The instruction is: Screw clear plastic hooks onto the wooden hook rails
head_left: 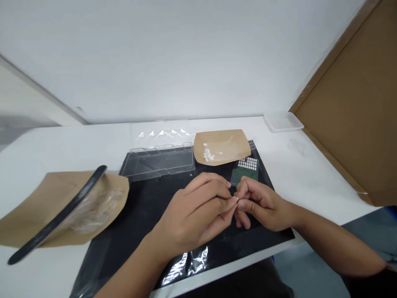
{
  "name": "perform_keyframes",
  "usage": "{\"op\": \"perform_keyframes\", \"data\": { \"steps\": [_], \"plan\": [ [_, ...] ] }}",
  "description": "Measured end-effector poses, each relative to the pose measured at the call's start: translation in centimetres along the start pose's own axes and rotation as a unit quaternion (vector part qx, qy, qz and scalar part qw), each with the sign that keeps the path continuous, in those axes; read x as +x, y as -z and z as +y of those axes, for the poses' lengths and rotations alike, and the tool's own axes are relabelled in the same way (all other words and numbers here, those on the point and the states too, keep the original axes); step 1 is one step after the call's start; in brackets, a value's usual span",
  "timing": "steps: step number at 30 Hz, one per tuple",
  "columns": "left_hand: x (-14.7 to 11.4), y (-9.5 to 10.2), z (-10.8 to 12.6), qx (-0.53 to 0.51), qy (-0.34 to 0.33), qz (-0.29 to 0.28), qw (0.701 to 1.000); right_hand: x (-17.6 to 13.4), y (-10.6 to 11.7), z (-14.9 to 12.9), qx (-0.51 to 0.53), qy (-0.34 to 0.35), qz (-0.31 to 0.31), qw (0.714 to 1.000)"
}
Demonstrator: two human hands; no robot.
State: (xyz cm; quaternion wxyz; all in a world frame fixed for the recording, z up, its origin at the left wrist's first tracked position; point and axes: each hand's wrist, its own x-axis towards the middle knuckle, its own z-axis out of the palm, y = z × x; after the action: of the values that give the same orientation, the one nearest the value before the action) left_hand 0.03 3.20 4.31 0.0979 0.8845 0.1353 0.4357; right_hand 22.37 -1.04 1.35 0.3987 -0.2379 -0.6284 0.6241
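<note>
1. Hands. The left hand [192,211] enters from the near left and the right hand [263,205] from the right; their fingertips meet above the right part of a black mat [145,207] on the white desk [316,186].
2. Grip. The left thumb and fingers are pinched together on a small white piece [237,199]. The right thumb and forefinger curl up to it, nearly closed; whether they also pinch it cannot be told.
3. Key relation. The piece lies at the right end of the left grip and the left end of the right grip, both hands being equally near. It is too small and too covered for its long axis to be read.
4. Surroundings. Just beyond the right hand lies a green card [245,176] bearing rows of white dots [248,164]. Farther off, a brown paper tray [201,140] holds white bits [208,155]; left of it is a clear tray [161,172].
5. Lettering. No brand, label or writing is legible; the dots are too small to show whether they carry marks.
</note>
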Motion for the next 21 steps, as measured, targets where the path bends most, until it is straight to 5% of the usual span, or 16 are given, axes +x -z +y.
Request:
{"op": "perform_keyframes", "data": {
  "steps": [15,21],
  "plan": [
    [-0.2,-0.9,-0.3,-0.037,0.045,0.04,0.997,-0.4,-0.3,-1.0,-0.011,-0.05,0.04,0.998],
    [-0.3,-1.2,-0.2,-0.031,0.066,0.053,0.996,-0.1,0.0,-1.2,-0.136,-0.047,0.021,0.989]
  ]
}}
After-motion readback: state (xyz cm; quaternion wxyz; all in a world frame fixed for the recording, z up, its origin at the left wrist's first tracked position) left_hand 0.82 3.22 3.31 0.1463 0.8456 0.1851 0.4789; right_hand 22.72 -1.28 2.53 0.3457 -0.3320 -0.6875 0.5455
